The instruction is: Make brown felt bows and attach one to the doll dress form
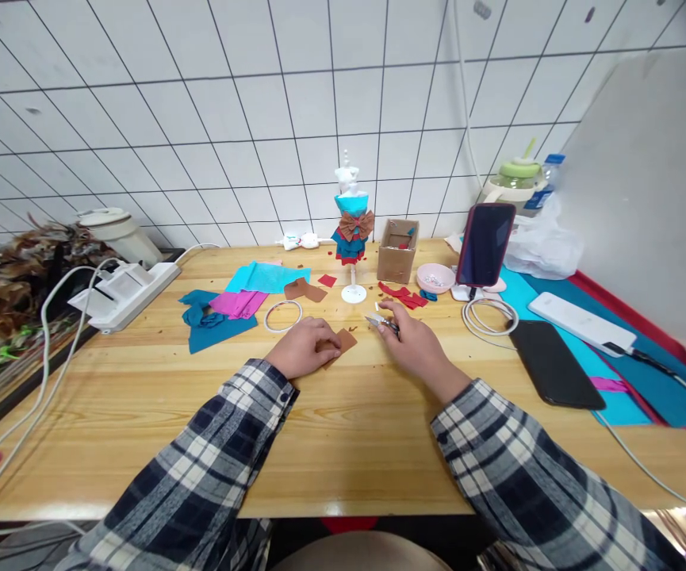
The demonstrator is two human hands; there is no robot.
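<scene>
My left hand [304, 349] rests on the table with thumb and fingers closed on a small brown crepe-like piece [347, 341]. Part of that piece is hidden under the fingers. Just to the right, my right hand [411, 341] grips small scissors [383, 322], their blades pointing left, apart from the brown piece. Beyond both hands, a miniature white dress form [348, 178] stands on a round base. It wears a light blue top, a brown bow [355, 226] and a ruffled blue skirt with red edging.
Coloured sheets [224, 333] and a white ring [283, 316] lie to the left. A cardboard box [398, 254], pink bowl [436, 276] and red scraps [402, 295] sit beyond my right hand. A propped phone [485, 244], cables and a black phone [557, 365] occupy the right.
</scene>
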